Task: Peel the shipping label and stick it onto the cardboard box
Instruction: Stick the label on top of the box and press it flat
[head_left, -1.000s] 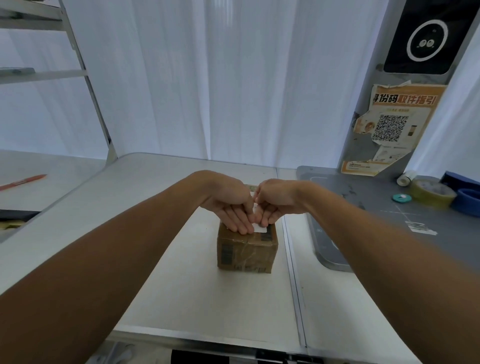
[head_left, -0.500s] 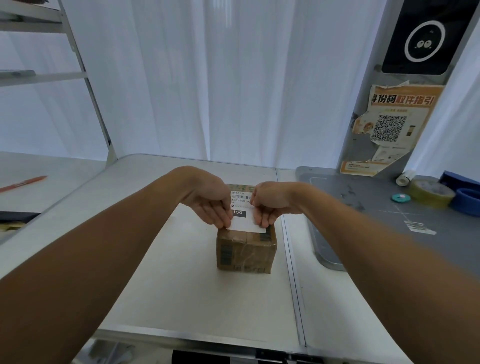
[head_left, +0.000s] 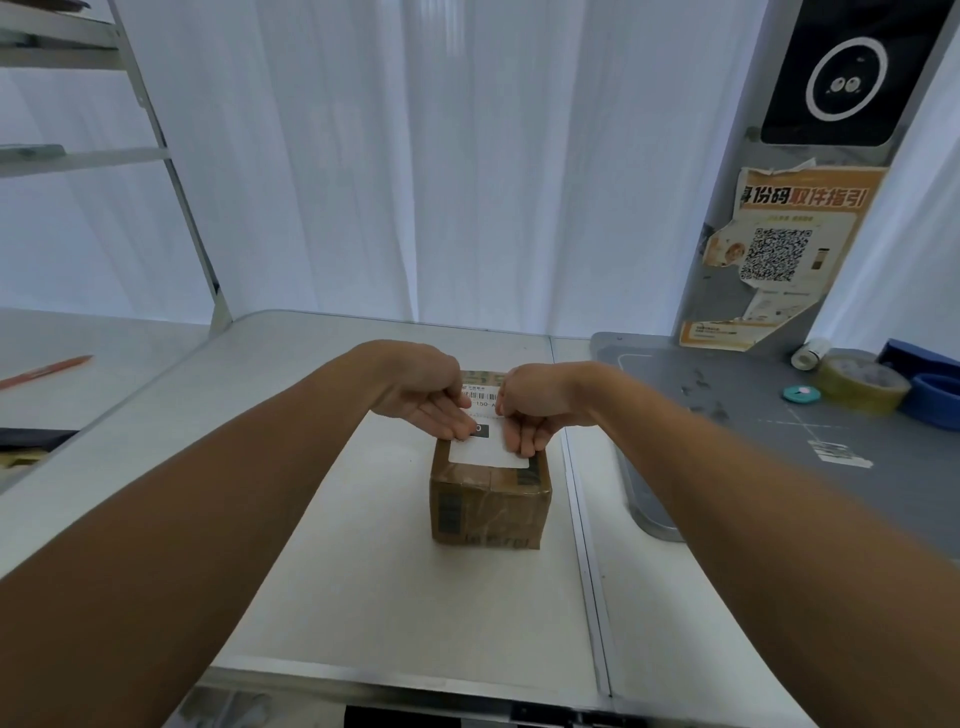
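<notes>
A small brown cardboard box (head_left: 488, 506) wrapped in clear tape stands on the white table (head_left: 363, 597). A white shipping label (head_left: 488, 453) with a barcode lies flat on its top face. My left hand (head_left: 431, 402) rests on the label's left side with its fingers straight and together. My right hand (head_left: 530, 410) sits on the label's right side, fingers curled, fingertips touching the paper. The middle strip and near edge of the label show between my hands. Its side edges are hidden under my fingers.
A grey mat (head_left: 769, 447) lies on the right with tape rolls (head_left: 862, 382), a blue dispenser (head_left: 930, 384) and a small teal disc (head_left: 801, 394). A QR-code poster (head_left: 779, 260) hangs behind it. A metal shelf frame (head_left: 171, 171) stands at the left, near a red pen (head_left: 47, 370).
My hands have slid apart from the middle of the box top toward its sides. The label, covered a second ago, now shows between them.
</notes>
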